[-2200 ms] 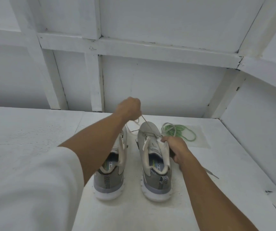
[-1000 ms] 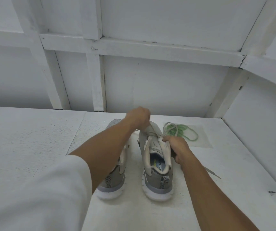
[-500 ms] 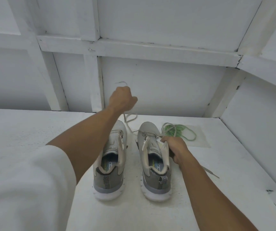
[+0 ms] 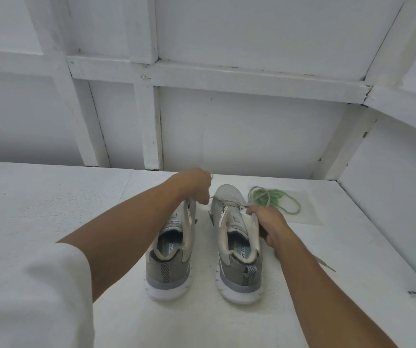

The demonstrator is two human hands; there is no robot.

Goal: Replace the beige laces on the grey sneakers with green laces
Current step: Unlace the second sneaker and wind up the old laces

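Note:
Two grey sneakers stand side by side on the white table (image 4: 51,209), heels toward me. My right hand (image 4: 268,226) grips the right side of the right sneaker (image 4: 237,249) at its collar. My left hand (image 4: 194,183) hovers over the toe of the left sneaker (image 4: 171,257) and pinches the beige lace (image 4: 223,200) that runs to the right sneaker's eyelets. A loose end of beige lace (image 4: 323,263) lies on the table behind my right forearm. The green laces (image 4: 274,198) lie coiled beyond the right sneaker.
A white panelled wall (image 4: 252,136) rises just behind the shoes and angles in on the right. The green laces rest on a clear plastic sheet (image 4: 307,209). A small dark mark (image 4: 413,292) sits near the table's right edge.
My left hand, raised high with the beige lace half a second ago, has dropped back down to the sneakers' toes. My right hand has kept its hold on the right sneaker.

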